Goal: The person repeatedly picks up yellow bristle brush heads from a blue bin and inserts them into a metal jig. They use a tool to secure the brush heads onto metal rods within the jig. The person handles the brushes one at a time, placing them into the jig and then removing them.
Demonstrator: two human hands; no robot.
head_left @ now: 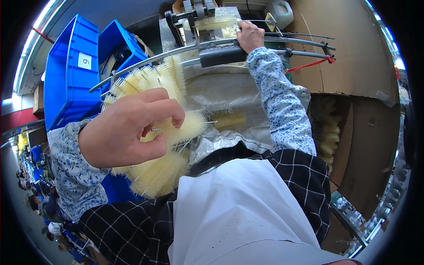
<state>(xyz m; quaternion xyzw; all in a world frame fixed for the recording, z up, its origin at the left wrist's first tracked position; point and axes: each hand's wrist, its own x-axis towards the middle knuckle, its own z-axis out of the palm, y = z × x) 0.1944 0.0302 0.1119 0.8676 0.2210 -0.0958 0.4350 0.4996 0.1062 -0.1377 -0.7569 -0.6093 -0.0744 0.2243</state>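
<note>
My left hand (132, 126) is curled in front of a pile of cream bristle brushes (152, 84) on twisted wire stems. A bit of wire shows in the gap between thumb and forefinger. It seems to belong to a fluffy round brush (190, 127) sticking out to the right of the hand, its stem tip bare. Farther off, my right hand (251, 36) is closed at the right end of a cream brush (215, 23) lying across a metal machine (179, 20). Its fingertips are partly hidden, so what they grip is unclear. A thin rod (258, 20) runs rightward from there.
Curved metal rails (304, 41) with a black sleeve (223, 55) cross before the machine. Blue bins (73, 70) stand left. Grey sheeting (221, 90) carries another brush (229, 120). At right are cardboard (349, 48), more brushes (329, 137) and a red tie (309, 65).
</note>
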